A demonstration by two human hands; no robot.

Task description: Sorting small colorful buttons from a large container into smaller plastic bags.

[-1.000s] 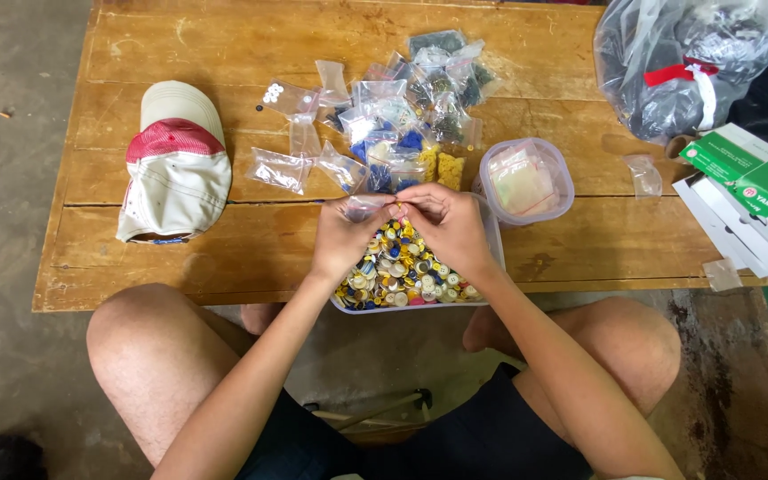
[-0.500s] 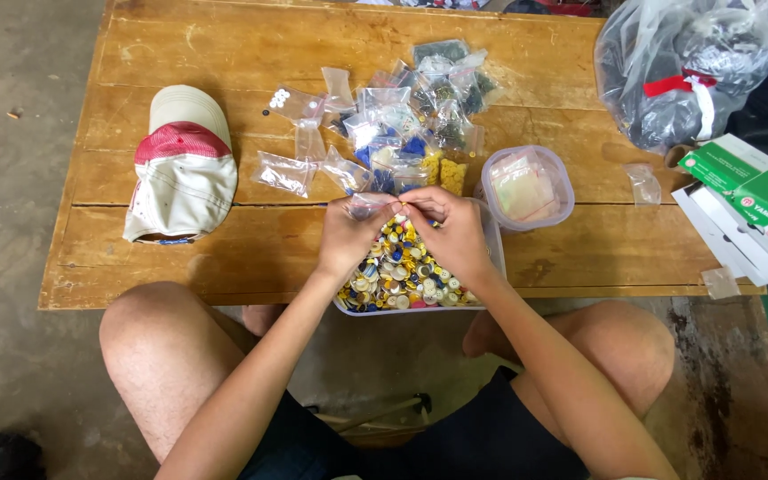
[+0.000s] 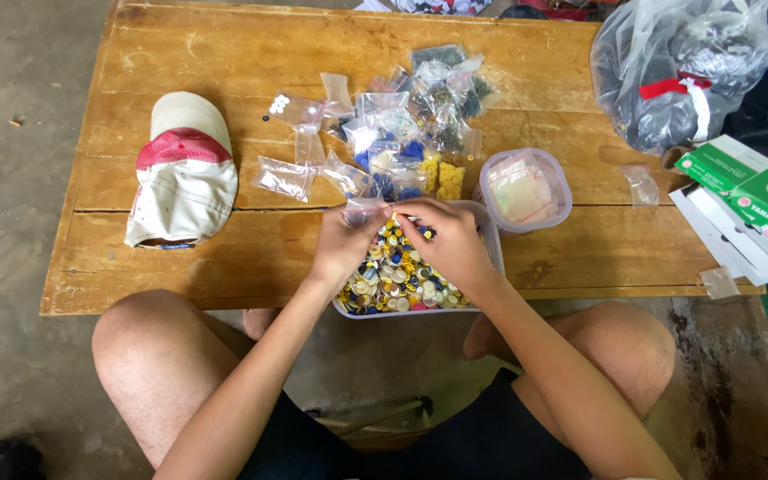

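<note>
Both hands, left (image 3: pixel 341 242) and right (image 3: pixel 449 238), pinch a small clear bag (image 3: pixel 363 212) just above the tray of buttons (image 3: pixel 393 277) at the near edge of the desk (image 3: pixel 180 267). It seems better to keep the bag mouth wide and directly over the tray, so dropped buttons fall back inside.

View, one only: head camera, worn on my head. Faces steeply down and slightly forward, past my bare knees onto the wooden table (image 3: pixel 224 62). Range: close; my forearms enter from the bottom edge and my fingers (image 3: pixel 402 222) sit near frame centre. Field: nearly the whole table beyond my fingers, concrete floor (image 3: pixel 11 178) to their left, a strip of clutter off the table's edge to their right. No second view; nothing shared.
</note>
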